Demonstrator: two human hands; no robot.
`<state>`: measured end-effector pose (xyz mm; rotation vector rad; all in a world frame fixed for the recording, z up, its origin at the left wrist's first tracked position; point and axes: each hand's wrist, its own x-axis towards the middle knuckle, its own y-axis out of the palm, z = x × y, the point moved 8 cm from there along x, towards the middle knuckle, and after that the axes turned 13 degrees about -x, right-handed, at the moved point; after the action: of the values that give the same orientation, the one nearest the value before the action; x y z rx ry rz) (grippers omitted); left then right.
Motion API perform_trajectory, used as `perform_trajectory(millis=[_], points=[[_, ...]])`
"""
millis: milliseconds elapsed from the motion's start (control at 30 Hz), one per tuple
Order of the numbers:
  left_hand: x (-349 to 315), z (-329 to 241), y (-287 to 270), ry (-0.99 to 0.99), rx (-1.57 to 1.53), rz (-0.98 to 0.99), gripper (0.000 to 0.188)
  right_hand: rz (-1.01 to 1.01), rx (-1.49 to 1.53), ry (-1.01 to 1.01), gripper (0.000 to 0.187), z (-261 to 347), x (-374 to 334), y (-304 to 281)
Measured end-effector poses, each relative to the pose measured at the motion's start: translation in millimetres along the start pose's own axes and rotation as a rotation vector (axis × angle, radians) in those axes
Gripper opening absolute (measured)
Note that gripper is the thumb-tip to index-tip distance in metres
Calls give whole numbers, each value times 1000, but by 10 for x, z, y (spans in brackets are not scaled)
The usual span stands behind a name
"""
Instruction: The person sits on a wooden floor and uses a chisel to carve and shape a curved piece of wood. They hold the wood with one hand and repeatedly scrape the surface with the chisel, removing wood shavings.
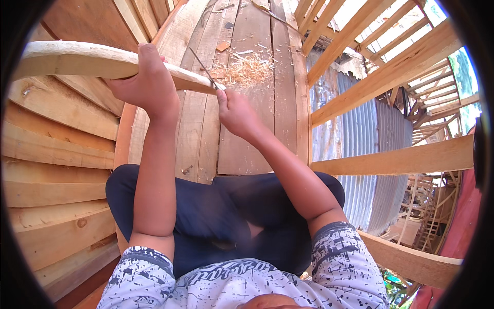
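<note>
A long, pale length of wood with a rough whitish upper edge stretches from the far left toward the middle, narrowing at its right end. My left hand is wrapped round it near its middle. Closed round a handle, my right hand is at the narrow end. A thin dark knife blade sticks out of that hand, pointing up and left, and crosses the wood close to its tip. Most of the handle is hidden by my fingers.
Curled wood shavings lie on the plank floor beyond my hands, with a small orange chip beside them. A board wall rises on the left. Slatted wooden railing runs along the right, with corrugated metal sheets behind it.
</note>
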<state>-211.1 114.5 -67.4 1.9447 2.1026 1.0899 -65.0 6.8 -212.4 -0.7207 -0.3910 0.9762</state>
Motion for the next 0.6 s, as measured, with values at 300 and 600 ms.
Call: perform_trajectory(millis=[300, 600], points=[[-17, -5, -70, 44, -64, -92, 55, -18, -91, 15, 38, -2, -65, 24], [-42, -21, -7, -7, -47, -27, 53, -230, -101, -85, 33, -36, -43, 149]])
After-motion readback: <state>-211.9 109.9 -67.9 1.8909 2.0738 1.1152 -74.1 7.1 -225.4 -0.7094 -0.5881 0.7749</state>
